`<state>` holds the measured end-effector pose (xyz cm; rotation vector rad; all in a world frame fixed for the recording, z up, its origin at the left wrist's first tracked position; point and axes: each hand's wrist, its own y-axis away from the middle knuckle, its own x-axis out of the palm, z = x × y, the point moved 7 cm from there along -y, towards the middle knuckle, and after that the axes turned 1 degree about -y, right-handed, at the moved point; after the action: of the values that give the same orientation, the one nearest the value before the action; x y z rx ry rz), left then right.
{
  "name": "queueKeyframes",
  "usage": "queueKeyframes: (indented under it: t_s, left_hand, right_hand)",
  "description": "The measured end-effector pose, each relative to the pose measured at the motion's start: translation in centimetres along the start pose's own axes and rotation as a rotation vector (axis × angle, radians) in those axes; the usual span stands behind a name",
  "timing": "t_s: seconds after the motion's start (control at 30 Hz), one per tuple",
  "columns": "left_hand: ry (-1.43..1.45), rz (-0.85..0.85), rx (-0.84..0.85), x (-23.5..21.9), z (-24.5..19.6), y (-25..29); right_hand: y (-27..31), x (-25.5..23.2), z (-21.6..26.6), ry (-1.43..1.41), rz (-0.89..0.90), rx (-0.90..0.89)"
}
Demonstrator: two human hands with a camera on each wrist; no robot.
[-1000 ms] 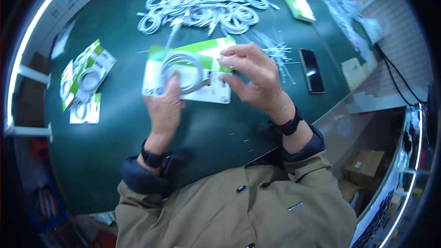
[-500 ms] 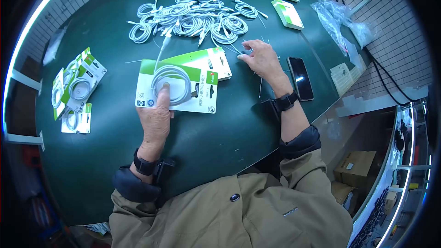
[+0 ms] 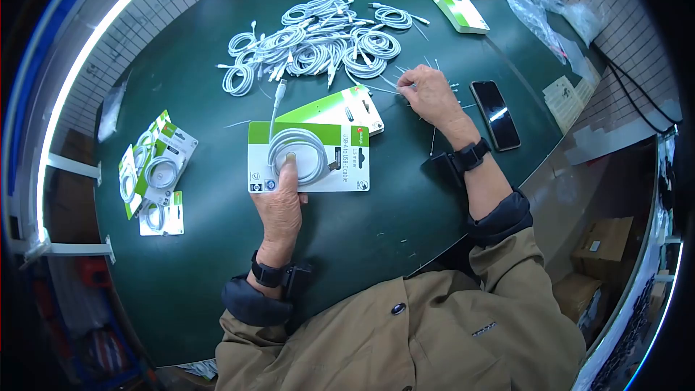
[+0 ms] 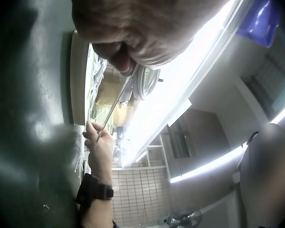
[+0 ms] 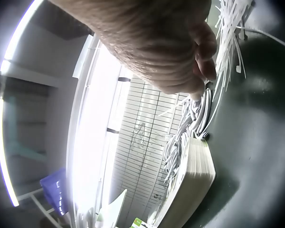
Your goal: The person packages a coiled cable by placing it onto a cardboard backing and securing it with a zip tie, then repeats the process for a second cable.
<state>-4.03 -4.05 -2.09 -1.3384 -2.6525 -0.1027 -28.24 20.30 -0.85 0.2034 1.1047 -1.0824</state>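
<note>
My left hand (image 3: 279,210) grips a white and green "USB-A to USB-C cable" card (image 3: 355,163) by its lower left edge. Its thumb presses a coiled white cable (image 3: 318,152) flat on the card, and one plug end (image 3: 280,90) sticks up past the top edge. Farther right, my right hand (image 3: 432,101) is at a spread of thin white cable ties (image 3: 433,141), thumb and fingers pinching a tie. In the right wrist view a thin white tie (image 5: 173,108) juts out by the fingertips. A stack of cards (image 3: 333,110) lies behind the held card.
A heap of coiled white cables (image 3: 311,47) covers the back middle. Carded cables (image 3: 156,170) lie at left. A phone (image 3: 496,114) sits right of the ties, with a green and white card stack (image 3: 461,11) and clear plastic bags (image 3: 543,11) behind.
My right hand has left the held card and moved right to the cable ties, its fingers closing on a tie. The left hand still holds the card and cable.
</note>
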Motion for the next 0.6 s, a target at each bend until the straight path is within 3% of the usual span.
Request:
queueKeyframes:
  t_s: [0.17, 0.23, 0.37, 0.4, 0.53, 0.6]
  left_hand:
    - [-0.056, -0.035, 0.086, -0.2, -1.1, 0.5]
    - [-0.091, -0.065, 0.153, 0.1, -2.6, 1.2]
    - [-0.248, 0.061, 0.362, 0.2, -4.8, 2.9]
    - [-0.270, 0.057, 0.408, 0.3, -5.4, 3.3]
    - [-0.579, 0.244, 1.051, 2.6, -9.3, 6.5]
    - [-0.561, 0.391, 1.091, 3.6, -9.3, 7.2]
  right_hand:
    - [0.0, -2.4, 1.2, -0.167, -0.205, 0.034]
    - [-0.1, -3.3, 1.4, -0.322, -0.247, 0.129]
    - [-0.2, -4.7, 2.5, -0.627, -0.333, 0.159]
    - [-0.1, -4.6, 2.7, -0.740, -0.295, 0.175]
    - [0.3, -3.2, 5.4, -1.191, -0.082, 0.160]
    - [0.9, -2.3, 7.6, -1.393, 0.037, 0.122]
